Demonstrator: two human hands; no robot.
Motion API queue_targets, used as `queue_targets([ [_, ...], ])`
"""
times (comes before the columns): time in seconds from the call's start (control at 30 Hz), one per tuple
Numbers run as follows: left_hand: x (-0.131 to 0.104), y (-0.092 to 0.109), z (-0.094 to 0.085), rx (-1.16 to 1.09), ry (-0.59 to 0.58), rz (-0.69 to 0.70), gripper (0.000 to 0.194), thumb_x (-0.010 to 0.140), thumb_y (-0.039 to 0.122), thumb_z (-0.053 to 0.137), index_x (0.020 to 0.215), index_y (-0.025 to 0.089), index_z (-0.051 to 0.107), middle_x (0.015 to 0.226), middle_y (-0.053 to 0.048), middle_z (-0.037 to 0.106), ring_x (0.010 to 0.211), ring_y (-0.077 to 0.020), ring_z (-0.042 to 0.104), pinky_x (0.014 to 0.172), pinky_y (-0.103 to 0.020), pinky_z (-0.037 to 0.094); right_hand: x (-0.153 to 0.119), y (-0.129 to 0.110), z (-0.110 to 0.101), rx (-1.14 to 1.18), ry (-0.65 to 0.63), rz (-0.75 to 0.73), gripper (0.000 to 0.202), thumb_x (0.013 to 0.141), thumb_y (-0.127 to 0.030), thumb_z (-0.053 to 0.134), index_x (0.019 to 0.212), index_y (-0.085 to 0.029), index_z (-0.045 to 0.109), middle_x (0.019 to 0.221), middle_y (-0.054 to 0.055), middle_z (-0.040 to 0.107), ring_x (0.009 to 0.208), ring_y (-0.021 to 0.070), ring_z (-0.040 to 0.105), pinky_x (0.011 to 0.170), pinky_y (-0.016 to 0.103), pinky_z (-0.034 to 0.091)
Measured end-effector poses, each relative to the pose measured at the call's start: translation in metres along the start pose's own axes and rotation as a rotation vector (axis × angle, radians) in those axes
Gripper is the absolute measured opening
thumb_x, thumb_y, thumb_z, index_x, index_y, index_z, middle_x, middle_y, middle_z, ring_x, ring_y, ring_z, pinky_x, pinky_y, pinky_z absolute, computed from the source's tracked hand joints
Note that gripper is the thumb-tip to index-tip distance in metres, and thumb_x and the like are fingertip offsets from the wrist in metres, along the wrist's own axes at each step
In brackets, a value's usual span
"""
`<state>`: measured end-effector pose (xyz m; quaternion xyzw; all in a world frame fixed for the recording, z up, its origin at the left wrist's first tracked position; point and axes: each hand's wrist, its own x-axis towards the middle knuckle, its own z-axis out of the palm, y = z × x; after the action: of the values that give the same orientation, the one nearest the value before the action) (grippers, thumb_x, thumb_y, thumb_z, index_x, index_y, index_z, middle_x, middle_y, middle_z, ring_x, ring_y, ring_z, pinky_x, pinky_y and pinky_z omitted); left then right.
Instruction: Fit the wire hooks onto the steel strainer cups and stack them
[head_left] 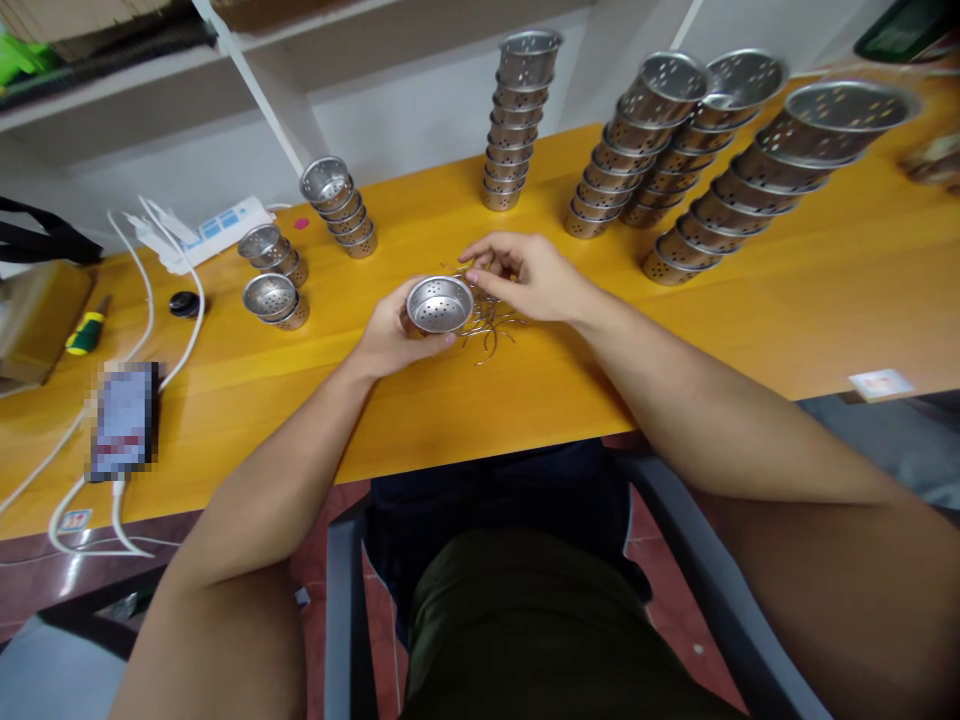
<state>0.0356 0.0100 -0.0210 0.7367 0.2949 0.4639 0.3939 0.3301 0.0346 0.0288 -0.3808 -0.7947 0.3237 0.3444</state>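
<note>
My left hand (390, 335) is wrapped around a small perforated metal cup (440, 305), its open mouth tilted up toward me. Thumb and index finger of my right hand (517, 275) come together at the cup's right rim, pinching what looks like a thin metal wire (454, 268); its full shape is partly hidden. Beneath that hand and beside the cup lies a loose pile of thin curved wires (489, 325) on the yellow table (465, 420).
Stacks of perforated cups stand at the back centre (517, 120), right (637, 140), far right (772, 180) and left (341, 205); shorter stacks (274, 300) are nearby. A power strip (217, 235), white cables, phone (126, 420), black cap (184, 304) and screwdriver (86, 332) occupy the left.
</note>
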Motion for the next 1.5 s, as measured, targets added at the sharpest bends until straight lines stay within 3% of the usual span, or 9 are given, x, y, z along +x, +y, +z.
queue_targets([
  [0.17, -0.001, -0.001, 0.003, 0.001, -0.011, 0.023, 0.097, 0.079, 0.076, 0.121, 0.149, 0.023, 0.08, 0.148, -0.017, 0.091, 0.136, -0.0347, 0.09, 0.119, -0.049, 0.075, 0.002, 0.001, 0.008, 0.098, -0.03, -0.031, 0.036, 0.118, -0.062, 0.083, 0.12, -0.026, 0.089, 0.101, 0.008, 0.082, 0.088, 0.0271, 0.072, 0.085, 0.044, 0.063],
  [0.37, -0.003, -0.024, 0.0, -0.072, 0.059, -0.041, 0.107, 0.082, 0.081, 0.118, 0.158, 0.033, 0.059, 0.158, -0.013, 0.082, 0.137, -0.0318, 0.088, 0.115, -0.045, 0.075, 0.005, 0.006, -0.003, -0.027, 0.166, 0.056, 0.044, 0.119, -0.073, 0.082, 0.126, -0.03, 0.086, 0.085, 0.003, 0.062, 0.08, 0.0269, 0.061, 0.083, 0.046, 0.066],
  [0.5, -0.005, -0.032, 0.001, -0.055, 0.068, -0.081, 0.108, 0.083, 0.085, 0.115, 0.156, 0.035, 0.054, 0.153, -0.011, 0.079, 0.134, -0.0314, 0.086, 0.117, -0.048, 0.074, 0.003, 0.001, 0.006, 0.034, 0.131, 0.036, 0.055, 0.115, -0.084, 0.083, 0.129, -0.032, 0.082, 0.086, 0.002, 0.06, 0.081, 0.0277, 0.062, 0.08, 0.046, 0.068],
  [0.63, -0.005, -0.027, 0.007, -0.058, 0.036, -0.07, 0.103, 0.085, 0.082, 0.117, 0.155, 0.033, 0.058, 0.156, -0.013, 0.079, 0.14, -0.0336, 0.084, 0.12, -0.05, 0.074, 0.0, -0.008, 0.017, 0.085, 0.082, 0.0, 0.057, 0.115, -0.088, 0.08, 0.121, -0.031, 0.08, 0.084, 0.001, 0.058, 0.078, 0.0257, 0.058, 0.077, 0.044, 0.063],
  [0.9, -0.002, -0.024, 0.012, -0.041, -0.007, 0.021, 0.093, 0.093, 0.078, 0.113, 0.156, 0.032, 0.063, 0.158, -0.014, 0.08, 0.143, -0.0348, 0.086, 0.122, -0.052, 0.076, 0.001, -0.009, 0.017, 0.097, 0.088, 0.001, 0.051, 0.115, -0.082, 0.083, 0.116, -0.031, 0.077, 0.081, 0.0, 0.055, 0.077, 0.0253, 0.056, 0.077, 0.045, 0.059],
  [1.13, -0.002, -0.025, 0.011, -0.045, -0.012, 0.024, 0.095, 0.093, 0.078, 0.114, 0.157, 0.032, 0.061, 0.161, -0.015, 0.079, 0.149, -0.0362, 0.084, 0.127, -0.053, 0.075, 0.001, -0.007, 0.02, 0.101, 0.081, 0.018, 0.037, 0.118, -0.065, 0.086, 0.116, -0.029, 0.08, 0.08, 0.0, 0.058, 0.079, 0.0251, 0.059, 0.08, 0.045, 0.063],
  [1.33, -0.005, -0.022, 0.013, 0.048, -0.03, 0.064, 0.096, 0.1, 0.085, 0.105, 0.162, 0.033, 0.055, 0.163, -0.016, 0.076, 0.147, -0.036, 0.085, 0.125, -0.055, 0.076, 0.007, 0.004, 0.031, 0.171, 0.164, -0.098, 0.038, 0.114, -0.059, 0.096, 0.11, -0.027, 0.075, 0.071, -0.006, 0.049, 0.069, 0.0197, 0.05, 0.067, 0.037, 0.048],
  [1.5, -0.006, -0.016, 0.023, 0.249, 0.089, 0.064, 0.105, 0.091, 0.092, 0.109, 0.158, 0.032, 0.055, 0.149, -0.012, 0.079, 0.135, -0.0349, 0.088, 0.117, -0.052, 0.074, 0.008, 0.002, 0.048, 0.274, 0.198, -0.154, 0.02, 0.11, -0.036, 0.094, 0.113, -0.027, 0.076, 0.07, -0.007, 0.048, 0.064, 0.0173, 0.044, 0.063, 0.034, 0.039],
])
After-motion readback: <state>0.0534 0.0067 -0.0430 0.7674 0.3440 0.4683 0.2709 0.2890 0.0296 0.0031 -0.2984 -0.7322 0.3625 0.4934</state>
